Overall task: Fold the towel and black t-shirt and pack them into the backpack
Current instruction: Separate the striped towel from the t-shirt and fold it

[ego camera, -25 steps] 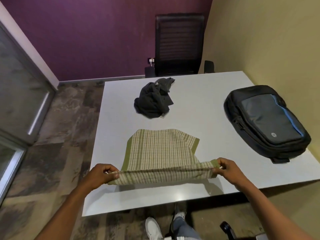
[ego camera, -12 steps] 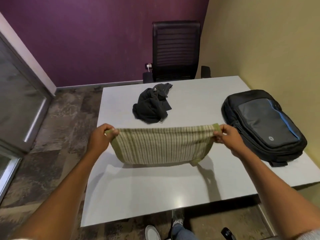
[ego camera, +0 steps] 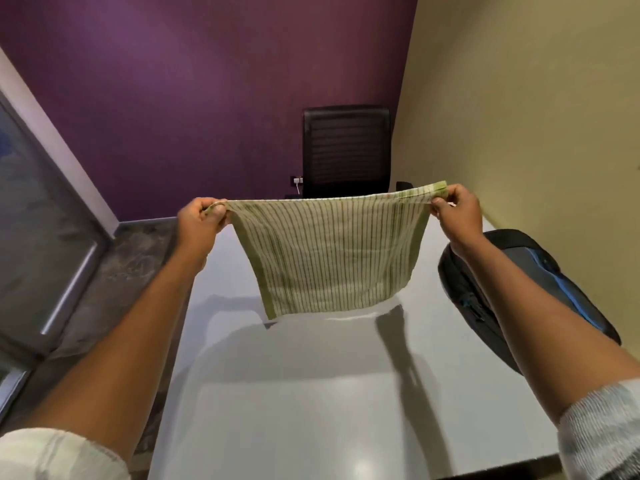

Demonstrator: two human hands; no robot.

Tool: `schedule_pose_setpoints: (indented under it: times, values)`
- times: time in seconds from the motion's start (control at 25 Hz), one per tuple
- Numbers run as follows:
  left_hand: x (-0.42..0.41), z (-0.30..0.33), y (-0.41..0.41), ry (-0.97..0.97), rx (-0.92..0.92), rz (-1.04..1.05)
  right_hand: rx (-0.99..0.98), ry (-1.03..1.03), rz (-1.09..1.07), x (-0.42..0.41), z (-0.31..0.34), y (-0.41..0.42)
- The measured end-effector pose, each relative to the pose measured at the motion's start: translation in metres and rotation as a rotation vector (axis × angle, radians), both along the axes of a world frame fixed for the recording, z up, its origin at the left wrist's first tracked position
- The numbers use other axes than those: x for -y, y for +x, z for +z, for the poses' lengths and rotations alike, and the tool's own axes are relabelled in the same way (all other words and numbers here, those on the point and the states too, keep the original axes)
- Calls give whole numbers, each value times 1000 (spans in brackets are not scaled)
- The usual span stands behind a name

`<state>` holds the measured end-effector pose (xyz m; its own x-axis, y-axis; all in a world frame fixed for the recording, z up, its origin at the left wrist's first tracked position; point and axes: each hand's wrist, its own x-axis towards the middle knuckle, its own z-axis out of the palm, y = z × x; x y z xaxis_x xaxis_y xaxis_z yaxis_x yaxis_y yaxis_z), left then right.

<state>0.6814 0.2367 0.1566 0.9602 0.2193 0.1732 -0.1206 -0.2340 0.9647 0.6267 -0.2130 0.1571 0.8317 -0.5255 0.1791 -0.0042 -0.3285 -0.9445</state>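
Observation:
A green-striped towel (ego camera: 329, 258) hangs in the air above the white table (ego camera: 311, 393), stretched flat between both hands. My left hand (ego camera: 202, 225) pinches its upper left corner and my right hand (ego camera: 455, 213) pinches its upper right corner. The towel's lower edge hangs clear of the tabletop. At the table's right side lies the black backpack (ego camera: 540, 282) with a grey front panel, partly covered by my right forearm. The hanging towel hides the black t-shirt.
A black office chair (ego camera: 346, 150) stands behind the table's far edge against the purple wall. A beige wall runs along the right. A glass door (ego camera: 38, 237) and patterned floor are on the left.
Both hands lifted the towel off the table and raised it to hang in front of me. The view tilted up, and the t-shirt is now behind the towel.

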Motion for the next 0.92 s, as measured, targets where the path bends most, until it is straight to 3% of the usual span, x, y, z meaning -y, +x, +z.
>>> schedule_pose_setpoints:
  times: [0.16,0.32,0.64,0.92]
  values:
    - [5,21,-7,-48,128,29,100,-40,-86,-8,26,-5]
    - [0,-1,-44,-64,144,15,86,-78,-127,-15,-1,-40]
    - [-44,-132,-142,-13,-198,-52,-209,36,-57,-28,-140,-146]
    - [-73,-219,-223,72,-531,-183,-455,19,55,-42,-213,-241]
